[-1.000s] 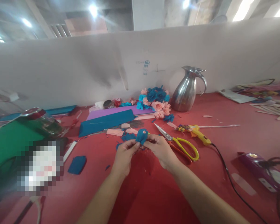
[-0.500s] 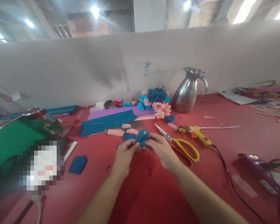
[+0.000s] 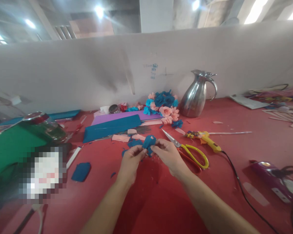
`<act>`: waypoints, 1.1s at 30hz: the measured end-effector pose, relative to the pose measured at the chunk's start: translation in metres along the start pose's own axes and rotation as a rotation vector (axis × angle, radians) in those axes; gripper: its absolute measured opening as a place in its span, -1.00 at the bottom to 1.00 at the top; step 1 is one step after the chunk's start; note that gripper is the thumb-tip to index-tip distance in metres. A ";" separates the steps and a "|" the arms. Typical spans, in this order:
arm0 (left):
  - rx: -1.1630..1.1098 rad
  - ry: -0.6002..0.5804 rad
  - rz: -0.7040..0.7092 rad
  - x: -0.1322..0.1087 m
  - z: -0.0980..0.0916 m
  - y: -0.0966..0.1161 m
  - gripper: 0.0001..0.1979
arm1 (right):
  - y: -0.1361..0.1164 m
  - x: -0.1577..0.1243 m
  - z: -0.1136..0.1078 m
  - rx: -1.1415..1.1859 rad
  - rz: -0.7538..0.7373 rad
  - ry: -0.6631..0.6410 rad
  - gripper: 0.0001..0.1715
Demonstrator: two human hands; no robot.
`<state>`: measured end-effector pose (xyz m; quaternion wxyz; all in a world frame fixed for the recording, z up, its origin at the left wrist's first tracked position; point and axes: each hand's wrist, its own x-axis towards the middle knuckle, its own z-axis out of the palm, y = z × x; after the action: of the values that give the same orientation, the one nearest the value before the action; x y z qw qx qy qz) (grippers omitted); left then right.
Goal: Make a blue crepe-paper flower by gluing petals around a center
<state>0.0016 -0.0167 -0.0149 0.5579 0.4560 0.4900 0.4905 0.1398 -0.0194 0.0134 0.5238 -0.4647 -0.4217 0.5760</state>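
Between my two hands is a small blue crepe-paper petal piece, with a bit of pink showing at its top. My left hand pinches its lower left edge between thumb and fingers. On the other side my right hand grips the right edge in the same way; some fingertips are hidden behind the paper. Just beyond lie blue scraps and pink paper pieces. Scissors with yellow and orange handles rest beside my right hand. A cut blue paper piece lies to the left.
A yellow glue gun trails its cord toward a purple power strip. A steel jug stands at the back by a bunch of paper flowers. Blue paper, a glass jar and a green sheet are leftward.
The blue petal piece has tilted slightly to the right and shows a little differently between my fingers. Both hands stay almost in place, still pinching it.
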 end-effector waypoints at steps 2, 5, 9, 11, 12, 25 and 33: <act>-0.015 -0.002 -0.011 0.000 0.000 0.001 -0.86 | -0.001 0.000 0.000 -0.011 0.004 0.002 -0.94; -0.020 -0.004 -0.014 0.000 0.000 0.001 -0.88 | -0.002 -0.001 -0.001 -0.013 0.014 -0.001 -0.95; 0.000 -0.012 0.003 0.001 -0.003 -0.002 -0.89 | -0.003 -0.001 -0.003 0.002 0.033 -0.020 -0.90; 0.016 -0.022 0.010 0.001 -0.003 -0.003 -0.89 | -0.002 -0.001 -0.003 0.004 0.021 -0.046 -0.92; 0.024 -0.024 0.014 0.002 -0.004 -0.003 -0.89 | -0.001 0.000 -0.003 0.002 0.013 -0.068 -0.92; 0.084 -0.026 0.050 0.001 -0.002 0.003 -0.89 | 0.008 0.003 -0.008 -0.145 -0.015 -0.104 -0.88; 0.095 0.015 0.043 0.001 -0.002 0.003 -0.88 | -0.005 0.001 -0.009 0.146 -0.052 -0.042 -0.68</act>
<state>-0.0010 -0.0150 -0.0121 0.5214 0.4887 0.5070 0.4820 0.1501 -0.0175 0.0160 0.5621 -0.4020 -0.4013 0.6012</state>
